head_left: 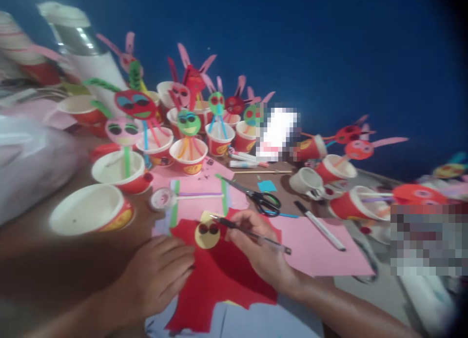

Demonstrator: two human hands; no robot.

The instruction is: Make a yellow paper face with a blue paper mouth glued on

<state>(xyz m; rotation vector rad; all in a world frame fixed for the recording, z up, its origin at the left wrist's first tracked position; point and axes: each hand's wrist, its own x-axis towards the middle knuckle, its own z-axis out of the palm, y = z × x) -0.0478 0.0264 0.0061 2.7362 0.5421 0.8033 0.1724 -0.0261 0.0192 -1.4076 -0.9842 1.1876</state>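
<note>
My right hand (258, 245) grips a dark pen (252, 234) with a clear barrel, its tip just above a small yellow paper circle (207, 236). Two dark oval eyes are on the circle, and another pale yellow piece shows at its top edge. Under it lies a sheet of red paper (230, 274) with cut, curved edges. My left hand (157, 274) rests flat at the red sheet's left side, fingers together and nothing visible in them. Black-handled scissors (265, 201) lie beyond my right hand.
Paper cups (188, 155) with paper-face figures on coloured sticks crowd the back and right. A marker (320, 226) lies on pink paper (329, 265). A white mug (306, 183) stands near the scissors, a wide cup (87, 208) at left, and a plastic bag (32, 162) at far left.
</note>
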